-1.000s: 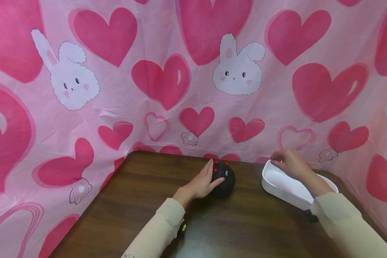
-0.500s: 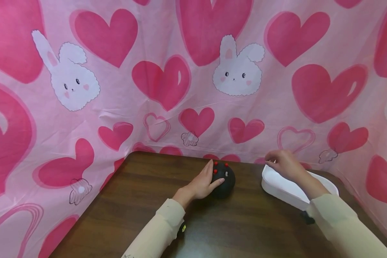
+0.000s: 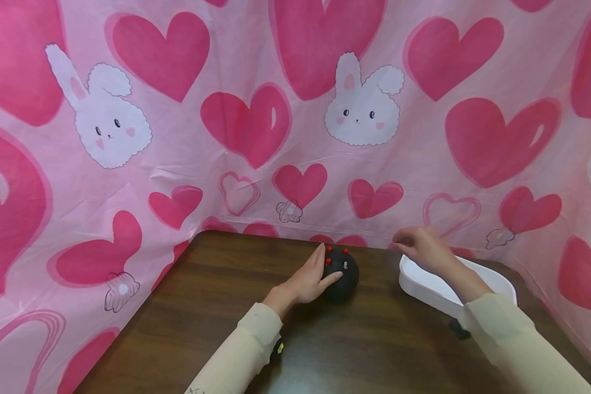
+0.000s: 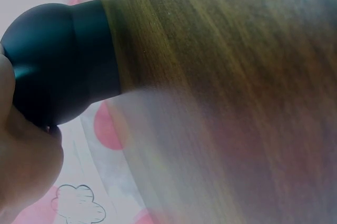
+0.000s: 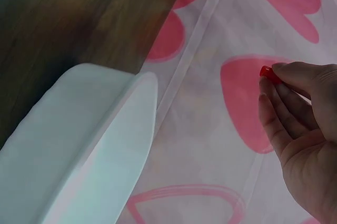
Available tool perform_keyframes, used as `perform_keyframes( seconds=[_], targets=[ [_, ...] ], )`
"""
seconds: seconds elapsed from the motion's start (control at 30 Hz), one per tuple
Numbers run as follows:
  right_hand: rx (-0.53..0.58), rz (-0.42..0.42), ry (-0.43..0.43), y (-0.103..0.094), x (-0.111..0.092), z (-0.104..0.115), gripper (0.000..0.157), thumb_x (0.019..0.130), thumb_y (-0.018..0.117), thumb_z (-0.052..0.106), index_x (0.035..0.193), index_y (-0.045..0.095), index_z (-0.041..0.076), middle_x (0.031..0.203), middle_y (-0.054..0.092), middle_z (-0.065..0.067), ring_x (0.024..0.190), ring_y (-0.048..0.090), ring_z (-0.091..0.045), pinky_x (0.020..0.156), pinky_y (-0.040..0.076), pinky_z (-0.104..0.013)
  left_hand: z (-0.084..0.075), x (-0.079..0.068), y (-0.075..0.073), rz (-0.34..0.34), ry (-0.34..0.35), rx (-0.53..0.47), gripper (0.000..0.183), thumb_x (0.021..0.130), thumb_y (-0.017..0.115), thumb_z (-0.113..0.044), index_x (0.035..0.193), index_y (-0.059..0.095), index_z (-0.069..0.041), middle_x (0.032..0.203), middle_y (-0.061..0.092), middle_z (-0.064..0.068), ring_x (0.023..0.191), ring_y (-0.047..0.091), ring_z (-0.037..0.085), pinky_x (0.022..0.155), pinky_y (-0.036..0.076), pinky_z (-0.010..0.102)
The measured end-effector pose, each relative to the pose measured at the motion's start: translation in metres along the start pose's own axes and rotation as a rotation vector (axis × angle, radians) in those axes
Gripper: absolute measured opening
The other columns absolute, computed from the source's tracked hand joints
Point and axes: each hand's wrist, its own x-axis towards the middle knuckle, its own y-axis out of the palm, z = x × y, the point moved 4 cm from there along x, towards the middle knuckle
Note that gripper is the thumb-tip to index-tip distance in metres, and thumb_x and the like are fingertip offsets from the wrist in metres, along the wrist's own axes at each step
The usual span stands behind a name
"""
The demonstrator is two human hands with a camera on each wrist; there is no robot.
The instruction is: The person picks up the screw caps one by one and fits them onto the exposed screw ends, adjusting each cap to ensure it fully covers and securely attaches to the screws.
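Note:
A black rounded object with a flared base (image 3: pixel 343 290) stands near the table's back edge. Several red pegs (image 3: pixel 329 261) and one whitish peg (image 3: pixel 346 265) stick up from its top. My left hand (image 3: pixel 301 282) holds its left side, fingers behind and thumb across the front; in the left wrist view its smooth dark body (image 4: pixel 45 58) shows against the hand. Over the left end of a white oblong container (image 3: pixel 426 290) hovers my right hand (image 3: pixel 423 249). In the right wrist view, thumb and fingertips pinch a small red peg (image 5: pixel 270 74).
The dark wooden table (image 3: pixel 202 301) ends at a pink heart-patterned cloth (image 3: pixel 256 202) hanging behind and at the sides. A small dark item (image 3: pixel 458 330) shows beside the right sleeve, in front of the container.
My right hand has lifted out from the container's left end and moved left, toward the black object. The left hand has stayed in place on it.

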Motion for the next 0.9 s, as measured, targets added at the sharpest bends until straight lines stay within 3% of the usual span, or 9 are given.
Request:
perform_keyframes(
  seconds=[0.27, 0.6, 0.9],
  targets=[
    [-0.005, -0.035, -0.080, 0.006, 0.008, 0.010, 0.008, 0.088, 0.078, 0.002, 0.093, 0.078, 0.008, 0.083, 0.073, 0.000, 0.074, 0.067, -0.016, 0.072, 0.062, -0.041, 0.001, 0.000, 0.001, -0.002, 0.004, -0.003, 0.097, 0.102, 0.049, -0.060, 0.164, 0.000, -0.005, 0.173, 0.003, 0.010, 0.159, 0.009, 0.025, 0.126, 0.017, 0.043],
    [-0.010, -0.029, -0.037, 0.008, 0.012, 0.020, 0.010, 0.088, 0.080, 0.010, 0.098, 0.079, 0.012, 0.088, 0.075, -0.001, 0.080, 0.070, -0.019, 0.076, 0.063, -0.042, 0.002, 0.000, 0.000, 0.004, -0.002, -0.015, 0.097, 0.101, 0.049, -0.061, 0.165, -0.001, -0.007, 0.173, 0.003, 0.008, 0.159, 0.008, 0.024, 0.125, 0.018, 0.043],
    [0.001, -0.041, -0.082, 0.015, 0.015, 0.034, 0.010, 0.088, 0.079, 0.008, 0.098, 0.080, 0.011, 0.088, 0.075, -0.001, 0.081, 0.070, -0.019, 0.076, 0.063, -0.042, 0.002, -0.001, 0.000, 0.002, -0.008, -0.013, 0.097, 0.101, 0.049, -0.062, 0.165, -0.001, -0.008, 0.173, 0.003, 0.008, 0.159, 0.008, 0.024, 0.126, 0.018, 0.043]
  ],
)
